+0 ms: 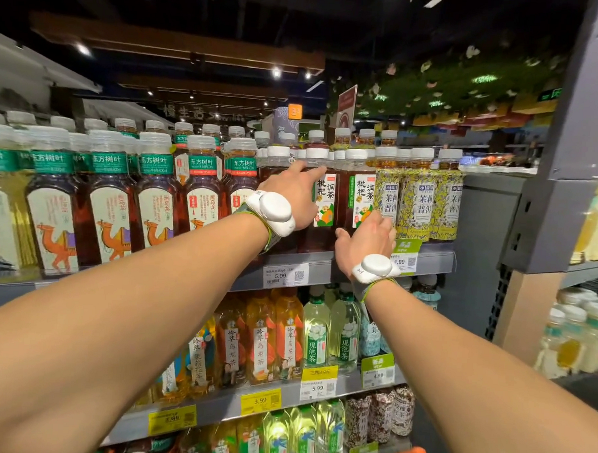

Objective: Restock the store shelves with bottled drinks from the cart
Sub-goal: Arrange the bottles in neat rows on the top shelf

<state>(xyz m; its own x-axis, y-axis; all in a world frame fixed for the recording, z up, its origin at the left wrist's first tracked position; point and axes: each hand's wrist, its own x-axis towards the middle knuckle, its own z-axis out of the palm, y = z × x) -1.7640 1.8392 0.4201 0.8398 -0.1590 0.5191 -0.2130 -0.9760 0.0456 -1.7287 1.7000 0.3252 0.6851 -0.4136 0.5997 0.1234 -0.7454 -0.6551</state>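
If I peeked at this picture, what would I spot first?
Two bare arms stretch in from the bottom, and the left hand and right hand touch dark tea bottles with white caps on the top shelf. A round white device sits on each wrist. Left of the hands stand camel-label bottles, and right of them yellow flowery bottles.

Camel bottles (113, 211): dark brown tea, cream labels with orange camels, green neck bands, white caps.
Loquat bottles (358, 198): dark brown, white labels, orange fruit.
Floral bottles (416, 207): yellow-and-white blossom pattern, blue name patch.
Price tags (261, 401): yellow.
Wristbands (272, 208): white pods, green edging.
Shelf (429, 261): grey.
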